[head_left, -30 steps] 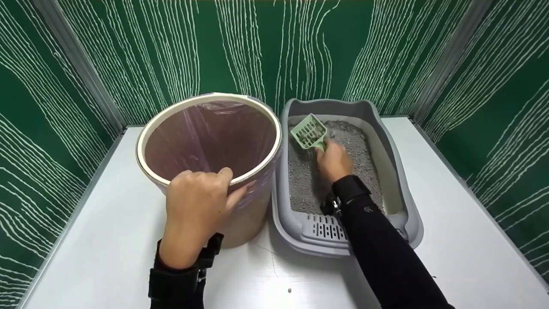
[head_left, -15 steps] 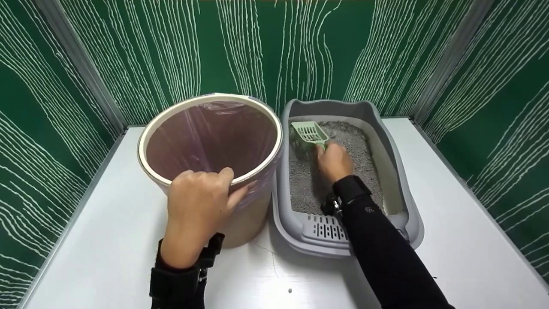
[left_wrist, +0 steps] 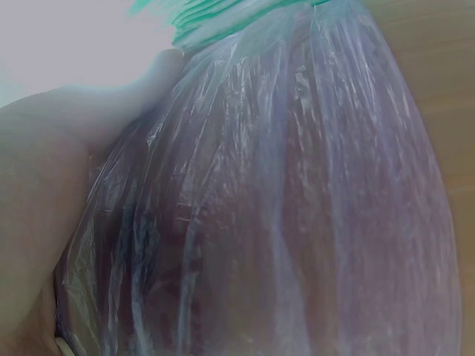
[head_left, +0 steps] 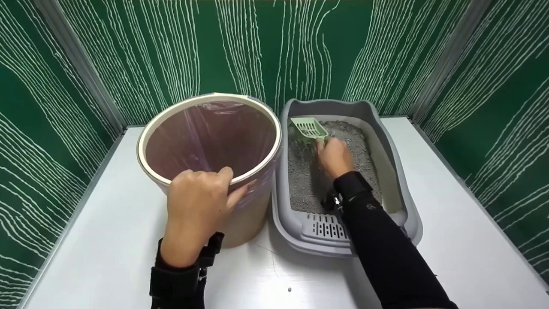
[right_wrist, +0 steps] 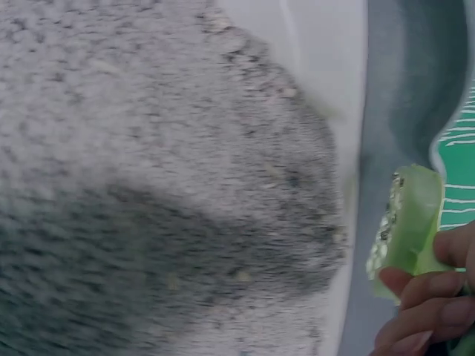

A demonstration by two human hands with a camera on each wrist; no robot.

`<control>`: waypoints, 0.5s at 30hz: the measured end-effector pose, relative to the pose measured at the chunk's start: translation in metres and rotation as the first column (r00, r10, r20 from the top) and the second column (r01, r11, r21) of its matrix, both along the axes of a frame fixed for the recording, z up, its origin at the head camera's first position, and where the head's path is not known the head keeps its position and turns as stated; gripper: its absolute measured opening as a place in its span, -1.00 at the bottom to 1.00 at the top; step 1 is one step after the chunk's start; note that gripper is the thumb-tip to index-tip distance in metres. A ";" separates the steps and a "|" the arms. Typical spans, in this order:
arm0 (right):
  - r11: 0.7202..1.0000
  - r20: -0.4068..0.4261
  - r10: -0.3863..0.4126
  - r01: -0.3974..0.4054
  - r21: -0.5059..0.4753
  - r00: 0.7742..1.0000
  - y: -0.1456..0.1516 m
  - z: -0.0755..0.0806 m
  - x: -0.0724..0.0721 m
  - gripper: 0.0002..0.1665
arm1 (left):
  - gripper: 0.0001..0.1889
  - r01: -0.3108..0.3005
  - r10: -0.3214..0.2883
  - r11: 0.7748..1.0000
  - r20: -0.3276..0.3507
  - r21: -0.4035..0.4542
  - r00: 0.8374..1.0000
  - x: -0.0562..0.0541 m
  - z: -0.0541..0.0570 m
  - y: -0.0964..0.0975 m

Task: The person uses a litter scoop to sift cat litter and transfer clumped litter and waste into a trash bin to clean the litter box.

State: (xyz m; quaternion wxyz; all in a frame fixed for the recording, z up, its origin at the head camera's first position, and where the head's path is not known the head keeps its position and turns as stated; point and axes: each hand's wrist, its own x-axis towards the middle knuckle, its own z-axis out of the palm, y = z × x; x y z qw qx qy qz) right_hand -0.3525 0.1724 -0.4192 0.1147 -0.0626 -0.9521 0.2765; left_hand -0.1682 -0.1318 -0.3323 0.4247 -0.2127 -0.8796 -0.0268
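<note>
My right hand [head_left: 336, 158] grips the handle of a light green litter scoop [head_left: 309, 128] over the far left part of a grey litter box [head_left: 296, 234]. The slotted scoop head is tilted, and a blur of grains shows beneath it. Grey cat litter [head_left: 306, 191] covers the box floor, heaped toward the far right. In the right wrist view a few bits sit on the edge of the scoop [right_wrist: 415, 215]. My left hand [head_left: 197, 206] holds the near rim of a round trash bin [head_left: 251, 219], fingers over the rim, thumb outside against its purple plastic liner [left_wrist: 297, 193].
The bin and litter box stand side by side, nearly touching, on a white table [head_left: 107, 231]. Green walls [head_left: 296, 51] with white wavy lines enclose the back and both sides. A small grey crumb [head_left: 289, 289] lies near the front.
The scoop, earlier showing litter bits in its head, has tipped and shaken, and its slots now look mostly bare. Grains blur below it. My left hand has stayed on the bin rim.
</note>
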 end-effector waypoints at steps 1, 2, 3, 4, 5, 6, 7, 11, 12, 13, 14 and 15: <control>1.000 0.002 0.003 -0.003 -0.008 1.000 0.001 0.004 0.000 -0.53 | -0.39 0.000 0.000 1.000 0.001 -0.001 1.000 0.000 0.000 0.000; 1.000 -0.002 0.007 -0.007 -0.009 1.000 0.002 0.009 0.000 -0.53 | -0.39 0.000 0.000 1.000 0.004 -0.003 1.000 0.000 -0.001 0.000; 1.000 -0.006 0.010 -0.010 -0.006 1.000 0.004 0.014 0.000 -0.54 | -0.38 0.000 0.000 1.000 0.006 -0.005 1.000 0.000 -0.001 0.000; 1.000 -0.011 0.014 -0.014 -0.006 1.000 0.006 0.019 0.001 -0.54 | -0.38 0.000 0.000 1.000 0.008 -0.009 1.000 0.000 -0.002 0.000; 1.000 -0.015 0.021 -0.021 0.002 1.000 0.008 0.024 0.001 -0.55 | -0.38 0.001 0.000 1.000 0.013 -0.011 1.000 0.000 -0.002 -0.001; 1.000 -0.018 0.031 -0.031 0.005 0.999 0.010 0.030 0.002 -0.55 | -0.38 0.001 0.000 1.000 0.016 -0.011 1.000 0.000 -0.002 -0.001; 0.999 -0.020 0.046 -0.046 0.003 0.999 0.012 0.037 0.003 -0.56 | -0.37 0.000 0.001 1.000 0.019 -0.012 1.000 0.000 -0.002 -0.001; 0.990 -0.002 0.131 -0.131 -0.043 0.991 0.018 0.072 0.008 -0.54 | -0.38 -0.005 0.005 1.000 0.023 -0.018 1.000 0.001 -0.001 -0.002; 0.987 0.005 0.152 -0.152 -0.059 0.988 0.018 0.082 0.010 -0.54 | -0.38 -0.005 0.005 1.000 0.020 -0.020 1.000 0.001 0.000 -0.002; 0.982 0.006 0.176 -0.175 -0.067 0.984 0.018 0.092 0.011 -0.55 | -0.38 -0.006 0.006 1.000 0.019 -0.020 1.000 0.000 0.000 -0.002; 0.978 0.007 0.197 -0.196 -0.071 0.980 0.016 0.101 0.014 -0.56 | -0.39 -0.006 0.006 1.000 0.017 -0.021 1.000 0.000 0.000 -0.002; 0.974 0.003 0.217 -0.216 -0.069 0.976 0.014 0.110 0.017 -0.57 | -0.38 -0.005 0.005 1.000 0.013 -0.020 1.000 0.000 -0.001 -0.001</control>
